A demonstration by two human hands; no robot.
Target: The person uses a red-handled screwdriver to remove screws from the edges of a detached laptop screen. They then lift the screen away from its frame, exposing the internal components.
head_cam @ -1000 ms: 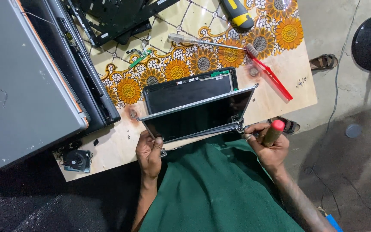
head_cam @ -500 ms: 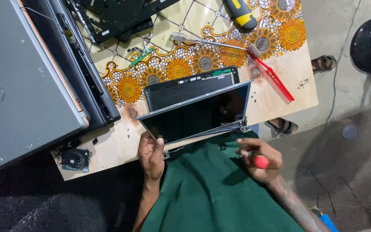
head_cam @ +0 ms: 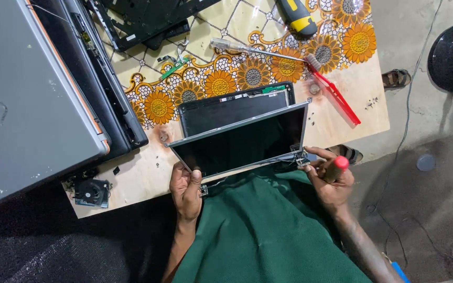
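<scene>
1. Workbench is a plywood table [head_cam: 342,112] half covered by a sunflower-print cloth [head_cam: 252,73], bare concrete floor off to the right.
2. Nearest in: left hand [head_cam: 186,189] is clamped on the lower left corner of the laptop screen panel [head_cam: 239,144], thumb on the bezel, holding it tilted up at the table's front edge.
3. Right hand [head_cam: 330,175] is wrapped around a red-handled screwdriver [head_cam: 336,166], its tip at the lower right hinge [head_cam: 301,159] — looks like the hinge screws are the step in hand.
4. My guess for the next move: keep the panel steady and the tip seated square, since those screws are tiny.
5. Behind the panel lies the black lid shell [head_cam: 234,107].
6. Farther out — a red toothbrush [head_cam: 334,89], a yellow-and-black screwdriver [head_cam: 297,15], a grey laptop [head_cam: 27,94] on the left.
</scene>
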